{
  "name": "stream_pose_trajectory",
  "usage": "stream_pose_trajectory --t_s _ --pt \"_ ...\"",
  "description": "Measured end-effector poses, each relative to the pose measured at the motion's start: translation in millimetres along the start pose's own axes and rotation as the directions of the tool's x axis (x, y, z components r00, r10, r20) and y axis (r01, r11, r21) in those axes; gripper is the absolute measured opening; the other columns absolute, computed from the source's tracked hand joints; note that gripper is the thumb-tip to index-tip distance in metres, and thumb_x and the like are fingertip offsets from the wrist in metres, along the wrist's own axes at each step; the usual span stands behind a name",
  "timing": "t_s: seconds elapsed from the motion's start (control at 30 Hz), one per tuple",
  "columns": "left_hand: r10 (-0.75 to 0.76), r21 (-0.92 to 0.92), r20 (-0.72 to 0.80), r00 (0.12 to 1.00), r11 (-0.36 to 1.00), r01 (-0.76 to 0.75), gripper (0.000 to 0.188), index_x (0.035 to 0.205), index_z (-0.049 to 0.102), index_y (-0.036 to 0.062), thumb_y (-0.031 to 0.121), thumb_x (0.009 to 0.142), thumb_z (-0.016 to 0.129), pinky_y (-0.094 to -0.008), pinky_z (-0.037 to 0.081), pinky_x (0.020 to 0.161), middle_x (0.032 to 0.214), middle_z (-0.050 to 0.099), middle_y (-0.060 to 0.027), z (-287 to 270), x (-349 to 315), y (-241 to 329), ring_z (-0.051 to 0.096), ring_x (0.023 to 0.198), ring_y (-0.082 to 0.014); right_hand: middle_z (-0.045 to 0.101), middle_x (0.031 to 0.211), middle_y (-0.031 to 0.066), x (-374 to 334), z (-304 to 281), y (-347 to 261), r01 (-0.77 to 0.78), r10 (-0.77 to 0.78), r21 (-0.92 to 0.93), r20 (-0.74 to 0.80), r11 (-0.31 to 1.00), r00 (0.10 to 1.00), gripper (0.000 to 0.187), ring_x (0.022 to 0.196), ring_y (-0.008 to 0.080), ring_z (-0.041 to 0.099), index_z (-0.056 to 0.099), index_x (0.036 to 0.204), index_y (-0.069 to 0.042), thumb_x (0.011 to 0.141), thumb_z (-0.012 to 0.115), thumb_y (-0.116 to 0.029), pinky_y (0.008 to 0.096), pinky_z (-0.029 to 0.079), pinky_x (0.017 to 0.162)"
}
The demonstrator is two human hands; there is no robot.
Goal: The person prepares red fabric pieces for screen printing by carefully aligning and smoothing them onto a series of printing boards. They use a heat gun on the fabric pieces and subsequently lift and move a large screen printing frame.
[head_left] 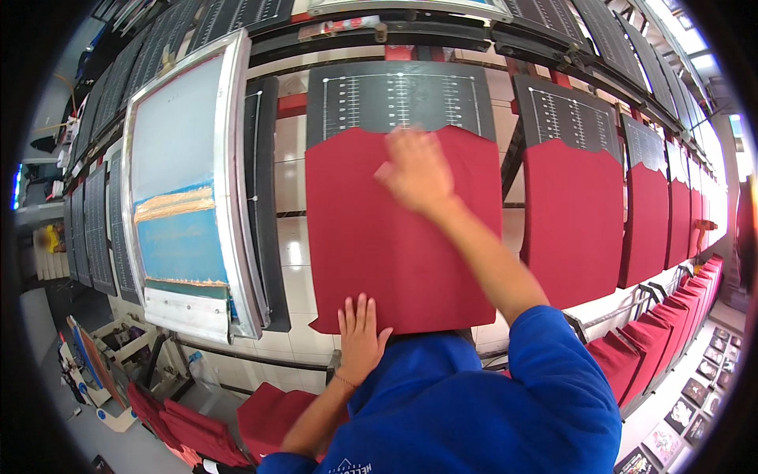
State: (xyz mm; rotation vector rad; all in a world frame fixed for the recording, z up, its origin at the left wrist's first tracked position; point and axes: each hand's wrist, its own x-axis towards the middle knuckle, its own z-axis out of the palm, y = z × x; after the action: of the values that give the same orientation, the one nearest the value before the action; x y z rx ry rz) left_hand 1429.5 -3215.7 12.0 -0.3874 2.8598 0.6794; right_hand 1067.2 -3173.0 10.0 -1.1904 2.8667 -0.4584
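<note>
A dark red fabric piece (395,261) lies spread over a black printing board (474,87) in front of me. White ruler-like marks show on the board's bare far end, past the cloth's wavy edge. My right hand (418,170) is flat near that far edge, its fingers stretched out and slightly blurred. At the near left corner my left hand (362,336) rests on the cloth, fingers spread. Neither hand grips anything. A thin band circles my left wrist.
To the left stands a metal-framed printing screen (237,158) with a blue lower area and a tan smear. Another red-covered board (572,229) stands at right, with several more beyond. Folded red fabric (272,415) hangs near my left arm. A black rail (363,35) crosses the far side.
</note>
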Motion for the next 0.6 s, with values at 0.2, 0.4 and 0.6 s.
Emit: stream_pose_trajectory --t_s 0.2,0.4,0.6 --pt "0.168 0.219 -0.175 0.970 0.967 -0.128 0.075 0.154 0.036 -0.0015 0.046 0.099 0.053 -0.0587 0.016 0.123 0.162 0.032 -0.0192 -36.5 195.5 -2.3 0.024 0.152 -0.0419 0.035 0.159 0.0242 -113.7 -12.2 57.9 -0.255 0.243 -0.155 -0.093 0.954 0.966 0.076 0.149 0.0403 0.030 0.035 0.153 0.005 0.100 0.049 -0.048 0.0521 0.019 0.124" --pt "-0.001 0.207 -0.458 0.889 0.972 0.108 0.074 0.154 0.033 -0.0051 0.045 0.102 0.049 -0.0557 0.018 0.123 0.162 0.031 -0.0227 -39.9 309.4 -24.1 0.025 0.151 -0.0417 0.043 0.157 0.0109 -300.5 -26.8 -0.4 0.194 -0.216 0.094 0.386 0.976 0.897 0.074 0.146 0.0315 0.037 0.045 0.150 -0.009 0.095 0.053 -0.058 0.0526 0.025 0.121" --pt "0.304 0.081 -0.027 0.952 0.950 -0.301 0.079 0.150 0.034 -0.0082 0.042 0.094 0.059 -0.0568 0.025 0.120 0.155 0.036 -0.0293 -1.3 170.5 112.4 0.035 0.145 -0.0438 0.034 0.161 0.0196 -92.8 -21.0 129.6 -0.129 0.127 -0.013 -0.106 0.992 0.986 0.072 0.151 0.0385 0.027 0.035 0.152 0.004 0.101 0.050 -0.045 0.0527 0.020 0.123"
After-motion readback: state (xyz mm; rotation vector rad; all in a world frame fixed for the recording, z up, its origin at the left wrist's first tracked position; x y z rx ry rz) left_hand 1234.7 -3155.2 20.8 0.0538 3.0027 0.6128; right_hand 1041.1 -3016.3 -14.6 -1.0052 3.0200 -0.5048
